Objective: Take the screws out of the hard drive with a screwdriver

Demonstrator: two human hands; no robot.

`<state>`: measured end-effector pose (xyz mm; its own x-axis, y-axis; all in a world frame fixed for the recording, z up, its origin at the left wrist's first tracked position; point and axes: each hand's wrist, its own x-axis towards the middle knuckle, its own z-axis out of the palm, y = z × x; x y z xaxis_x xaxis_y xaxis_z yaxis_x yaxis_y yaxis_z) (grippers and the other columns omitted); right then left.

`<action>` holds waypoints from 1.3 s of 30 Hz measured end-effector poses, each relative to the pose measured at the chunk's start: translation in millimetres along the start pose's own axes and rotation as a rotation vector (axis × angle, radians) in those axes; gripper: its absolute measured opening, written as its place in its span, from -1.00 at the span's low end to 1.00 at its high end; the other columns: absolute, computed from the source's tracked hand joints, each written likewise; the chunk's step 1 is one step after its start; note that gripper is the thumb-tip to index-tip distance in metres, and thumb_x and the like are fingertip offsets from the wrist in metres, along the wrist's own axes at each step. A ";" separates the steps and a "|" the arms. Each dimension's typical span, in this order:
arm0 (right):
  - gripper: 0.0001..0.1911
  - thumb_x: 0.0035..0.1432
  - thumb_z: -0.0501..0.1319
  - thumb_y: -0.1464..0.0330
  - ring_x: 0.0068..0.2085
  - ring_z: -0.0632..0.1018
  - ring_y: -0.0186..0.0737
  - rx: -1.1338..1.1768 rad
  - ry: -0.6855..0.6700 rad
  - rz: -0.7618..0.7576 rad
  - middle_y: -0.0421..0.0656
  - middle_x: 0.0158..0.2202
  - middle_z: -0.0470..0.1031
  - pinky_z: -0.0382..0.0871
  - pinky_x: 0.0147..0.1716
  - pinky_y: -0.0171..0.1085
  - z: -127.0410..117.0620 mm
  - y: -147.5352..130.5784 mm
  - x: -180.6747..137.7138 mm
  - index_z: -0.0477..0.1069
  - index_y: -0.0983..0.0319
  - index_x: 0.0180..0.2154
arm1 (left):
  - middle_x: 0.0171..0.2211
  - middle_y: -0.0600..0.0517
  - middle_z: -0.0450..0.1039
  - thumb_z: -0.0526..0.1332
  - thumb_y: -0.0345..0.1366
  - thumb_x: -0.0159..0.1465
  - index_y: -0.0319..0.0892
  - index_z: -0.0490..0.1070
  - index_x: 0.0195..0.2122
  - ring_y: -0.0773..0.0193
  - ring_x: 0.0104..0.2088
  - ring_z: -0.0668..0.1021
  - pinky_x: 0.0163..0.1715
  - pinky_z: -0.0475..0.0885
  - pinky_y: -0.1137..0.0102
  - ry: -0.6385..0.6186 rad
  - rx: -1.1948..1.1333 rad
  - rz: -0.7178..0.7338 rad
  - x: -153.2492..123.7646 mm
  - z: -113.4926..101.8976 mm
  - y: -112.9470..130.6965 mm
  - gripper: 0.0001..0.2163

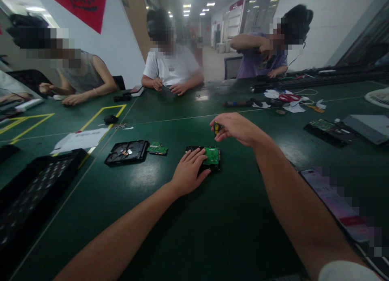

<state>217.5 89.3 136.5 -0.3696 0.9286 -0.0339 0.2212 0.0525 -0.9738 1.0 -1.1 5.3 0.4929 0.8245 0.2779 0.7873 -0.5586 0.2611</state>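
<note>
A dark green tabletop (225, 228) is filling most of the frame. On the far left, a long black tray (60, 184) is lying on it. Near the middle of the frame, the left hand (189, 173) is lying flat and open, fingers stretched out, pressing on a hard drive and gripping nothing. Just above and to the right, the right hand (238, 127) is curling its fingers and thumb around a small handle. The hard drive (216, 167) is lying in the middle of the frame, green side up. Left of it, an open hard drive case (126, 152) is sitting just beside a loose green circuit board (157, 148). The smallest thing is the yellow and black screwdriver (216, 128), which is pointing down at the drive's right edge; its tip is too tiny for me to see if it is touching.

For good work, the left hand should be pressing firmly so nothing is sliding. The right should be holding the screwdriver straight, pushing gently and turning slowly, so the tip isn't slipping and scratching the green side.
</note>
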 end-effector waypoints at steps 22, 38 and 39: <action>-0.83 0.36 0.32 0.27 -0.50 0.54 -0.32 -0.307 0.065 -0.145 -0.20 -0.46 0.56 0.42 -0.50 -0.37 -8.4 -1.0 -1.2 0.53 0.21 -0.29 | 0.45 -0.11 0.23 0.15 -0.03 0.46 -0.11 0.33 0.27 0.03 0.48 0.22 0.47 0.12 -0.05 0.005 0.003 0.001 -0.3 0.3 -0.8 -0.56; -0.80 0.38 0.29 0.23 -0.46 0.51 -0.31 -0.307 0.079 -0.202 -0.18 -0.40 0.58 0.41 -0.44 -0.33 -5.3 -0.5 -1.3 0.59 0.19 -0.24 | 0.44 -0.11 0.25 0.14 -0.03 0.46 -0.10 0.33 0.28 0.02 0.48 0.23 0.47 0.12 -0.05 -0.002 -0.006 0.001 -0.4 -1.8 1.2 -0.56; -0.79 0.38 0.29 0.22 -0.46 0.51 -0.31 -0.311 0.081 -0.205 -0.18 -0.40 0.58 0.41 -0.44 -0.33 -5.1 0.5 -0.8 0.59 0.20 -0.24 | 0.44 -0.11 0.24 0.14 -0.03 0.46 -0.10 0.33 0.28 0.02 0.48 0.23 0.47 0.12 -0.06 -0.001 -0.005 -0.001 -0.3 -1.5 1.1 -0.56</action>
<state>222.5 90.5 137.1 -0.3648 0.9126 0.1849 0.4179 0.3379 -0.8433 1.2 -2.1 6.9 0.4926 0.8250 0.2769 0.7857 -0.5584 0.2662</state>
